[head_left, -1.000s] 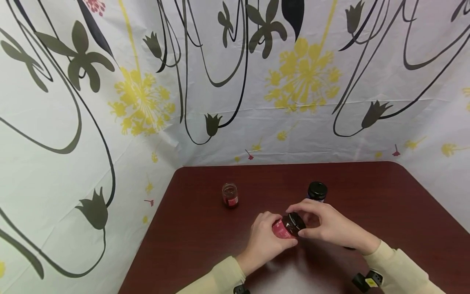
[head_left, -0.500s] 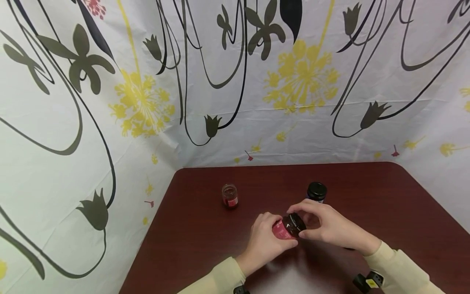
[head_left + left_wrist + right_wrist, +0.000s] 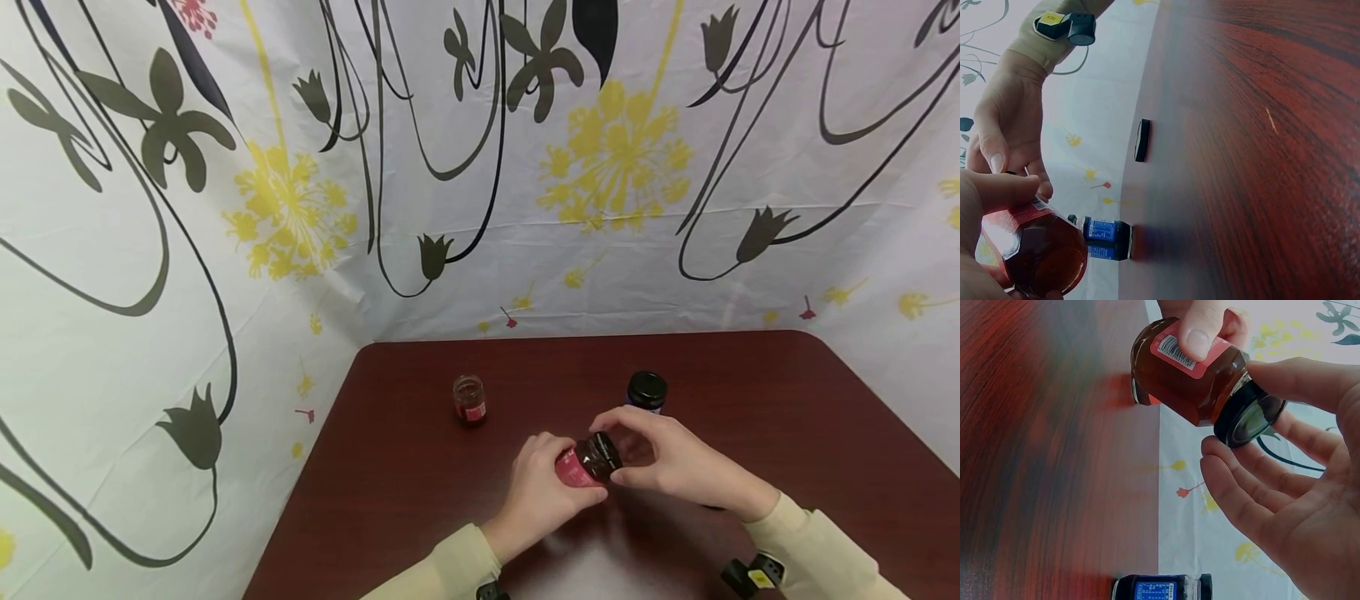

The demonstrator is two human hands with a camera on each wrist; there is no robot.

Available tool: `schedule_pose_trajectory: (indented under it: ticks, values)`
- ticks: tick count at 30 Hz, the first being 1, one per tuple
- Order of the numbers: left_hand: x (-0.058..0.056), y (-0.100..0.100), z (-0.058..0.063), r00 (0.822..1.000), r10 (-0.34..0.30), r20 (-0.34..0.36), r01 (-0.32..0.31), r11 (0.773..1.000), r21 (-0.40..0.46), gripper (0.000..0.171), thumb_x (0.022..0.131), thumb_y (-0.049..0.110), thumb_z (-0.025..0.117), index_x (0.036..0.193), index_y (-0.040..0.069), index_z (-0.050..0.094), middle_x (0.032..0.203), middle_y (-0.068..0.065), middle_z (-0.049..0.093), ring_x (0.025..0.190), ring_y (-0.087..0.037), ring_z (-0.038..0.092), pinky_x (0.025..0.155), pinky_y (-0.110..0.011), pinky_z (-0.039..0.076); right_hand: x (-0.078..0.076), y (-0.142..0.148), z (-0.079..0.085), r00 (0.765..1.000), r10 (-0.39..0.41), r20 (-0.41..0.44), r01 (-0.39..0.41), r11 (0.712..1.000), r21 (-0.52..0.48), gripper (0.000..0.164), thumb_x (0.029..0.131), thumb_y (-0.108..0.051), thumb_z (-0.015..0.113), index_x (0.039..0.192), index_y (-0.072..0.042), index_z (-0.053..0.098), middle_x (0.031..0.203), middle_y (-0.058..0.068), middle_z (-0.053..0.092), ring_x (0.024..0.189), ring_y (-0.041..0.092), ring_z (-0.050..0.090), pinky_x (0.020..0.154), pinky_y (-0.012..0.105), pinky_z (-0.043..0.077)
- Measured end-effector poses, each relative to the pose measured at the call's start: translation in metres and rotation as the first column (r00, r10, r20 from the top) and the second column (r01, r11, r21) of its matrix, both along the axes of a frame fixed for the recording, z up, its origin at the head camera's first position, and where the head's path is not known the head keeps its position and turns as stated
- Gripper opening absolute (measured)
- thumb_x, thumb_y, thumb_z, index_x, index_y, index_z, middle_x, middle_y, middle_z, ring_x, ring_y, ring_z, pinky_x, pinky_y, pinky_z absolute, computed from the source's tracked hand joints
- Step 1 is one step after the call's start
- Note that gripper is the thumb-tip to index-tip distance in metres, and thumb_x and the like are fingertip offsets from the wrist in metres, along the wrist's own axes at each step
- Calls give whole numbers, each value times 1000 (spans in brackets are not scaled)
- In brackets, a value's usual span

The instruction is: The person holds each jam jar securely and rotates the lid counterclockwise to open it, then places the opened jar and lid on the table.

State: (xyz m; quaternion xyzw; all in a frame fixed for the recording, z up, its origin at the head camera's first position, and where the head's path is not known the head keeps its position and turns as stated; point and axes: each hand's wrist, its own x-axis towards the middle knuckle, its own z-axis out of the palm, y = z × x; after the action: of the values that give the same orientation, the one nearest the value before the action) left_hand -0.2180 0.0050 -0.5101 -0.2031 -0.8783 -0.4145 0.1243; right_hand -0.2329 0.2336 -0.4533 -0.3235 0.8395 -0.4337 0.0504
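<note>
A glass jar (image 3: 576,468) with amber-brown contents and a pink label is held tilted above the table. My left hand (image 3: 542,487) grips its body, the thumb lying over the barcode label (image 3: 1177,351) in the right wrist view. The jar's black lid (image 3: 1239,412) sits on its mouth, angled toward my right hand (image 3: 663,457). Thumb and fingertips of that hand pinch the lid's edge from opposite sides, its palm away from the lid. In the left wrist view, the jar's rounded glass base (image 3: 1054,269) faces the camera and its lid end is hidden.
A lidless glass jar (image 3: 469,400) with a red label stands at the left on the dark red table (image 3: 405,500). Behind my right hand stands a blue-labelled jar (image 3: 1102,231) with a black lid. A loose black lid (image 3: 1142,140) lies on the table near my right forearm.
The lid has turned a little and my right fingertips have shifted slightly right on it. My left hand keeps its hold on the jar in the same place.
</note>
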Motion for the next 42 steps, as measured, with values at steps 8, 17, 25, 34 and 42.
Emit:
schedule_pose_trajectory:
  ticks: [8, 17, 25, 34, 42]
  values:
    - [0, -1, -2, 1000, 5, -13, -5, 1000, -1, 55, 65, 44, 93, 109, 20, 69, 92, 16, 54, 87, -3, 48, 69, -19, 41, -1, 0, 0, 998, 1, 57, 1, 1000, -24, 55, 84, -18, 84, 131, -24, 56, 117, -1, 63, 95, 18, 69, 78, 31, 58]
    - [-1, -1, -3, 999, 19, -29, -19, 1000, 9, 55, 63, 42, 95, 108, 21, 71, 92, 16, 55, 87, -3, 49, 70, -19, 41, 0, 1, 2, 998, -8, 59, 9, 1000, -16, 54, 85, -19, 83, 131, -24, 55, 117, 0, 63, 98, 19, 68, 79, 33, 58]
    - [0, -1, -4, 1000, 22, -3, -22, 1000, 16, 56, 65, 44, 93, 111, 22, 70, 95, 16, 56, 89, -3, 49, 72, -21, 41, 1, 2, 3, 998, -33, 60, 33, 999, 8, 55, 84, -22, 84, 131, -23, 56, 120, -2, 62, 102, 18, 67, 79, 30, 57]
    - [0, -2, -5, 999, 38, 9, -38, 998, 47, 57, 66, 44, 93, 113, 21, 70, 99, 16, 57, 93, -3, 50, 76, -24, 44, 2, 4, 1, 997, -53, 49, 54, 998, -22, 53, 82, -23, 86, 126, -19, 56, 116, 0, 66, 108, 18, 68, 81, 34, 57]
    - [0, -4, -5, 998, 61, -20, -60, 997, 53, 58, 64, 43, 93, 112, 20, 70, 98, 15, 60, 93, -4, 52, 77, -24, 45, 4, 5, 2, 993, -73, 93, 74, 997, -16, 53, 82, -25, 86, 125, -18, 57, 115, -1, 67, 112, 19, 66, 83, 37, 57]
